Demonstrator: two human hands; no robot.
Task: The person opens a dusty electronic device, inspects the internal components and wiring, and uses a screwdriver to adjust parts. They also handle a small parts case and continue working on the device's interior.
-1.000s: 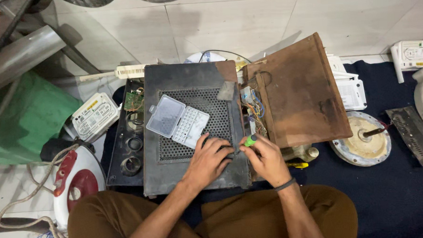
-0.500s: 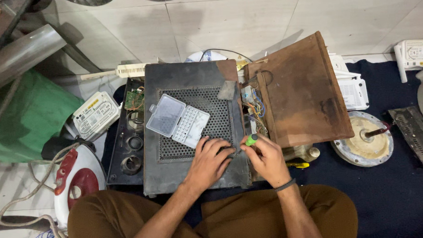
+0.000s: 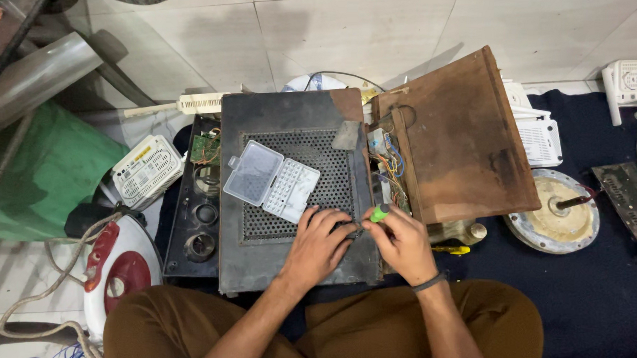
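Centrally, low in the frame, we have both hands on the near right corner of a dark metal casing with a perforated grille in its middle. Our left hand lies flat, fingers spread loosely over the casing's lower edge, holding nothing that we can make out. Our right hand is closed around a green-handled screwdriver; only the green cap shows above the fingers, and the tip is hidden between the two hands. A dark band sits on the right wrist.

On the grille, just up and left of the left hand, lies an open clear plastic case, lid folded out flat. Right of the casing, coloured wires show in the gap, and a rusty brown panel stands tilted open beyond them. A yellow-handled tool lies just right of the right hand.

Far right of frame: a round metal plate on dark blue cloth. Left of the casing: a black panel with round holes, a white vented box, a red and white iron with its cord, and green cloth. Pale floor tiles fill the top of the frame.
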